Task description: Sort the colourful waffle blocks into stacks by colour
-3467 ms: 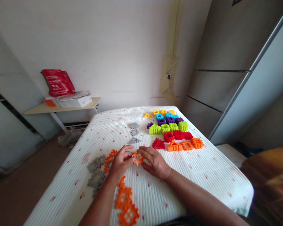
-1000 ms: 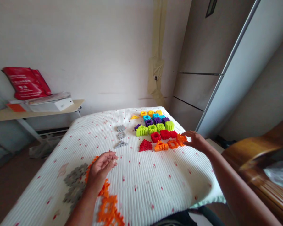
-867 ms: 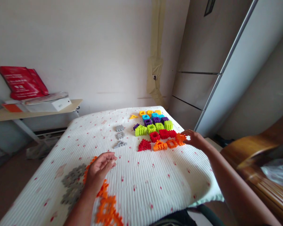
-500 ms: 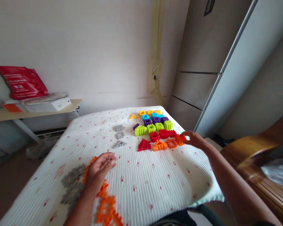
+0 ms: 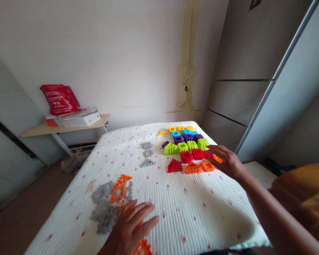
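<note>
Nearest the camera, the left hand (image 5: 131,226) lies low over the white ribbed bedcover (image 5: 180,219), which is flecked with red. Its grip is apart, the fingers spread, with nothing visibly held. Orange interlocking plastic pieces (image 5: 143,248) sit partly hidden beneath it at the bottom edge of the view. Just beyond lies a cluster of grey plastic pieces (image 5: 105,209), touching an orange lattice piece (image 5: 119,189).

Farther up the bed, the right hand (image 5: 225,161) reaches in from the right. Its grip is also open, and its fingertips are just over a small orange piece (image 5: 217,159) that lies beside a red block (image 5: 198,154). Next to the hand, a row of orange blocks (image 5: 193,168) runs toward a red triangular piece (image 5: 174,165). Past these stand rows of lime green blocks (image 5: 183,147), purple blocks (image 5: 178,140), cyan blocks (image 5: 176,134) and yellow blocks (image 5: 180,129). A column of three grey pieces (image 5: 147,153) and a yellow triangular piece (image 5: 162,133) lie to their left.

Beyond the bed, a narrow shelf (image 5: 34,133) carries a white box (image 5: 79,120) and a red bag (image 5: 60,100). A grey cabinet door (image 5: 255,81) rises on the right.
</note>
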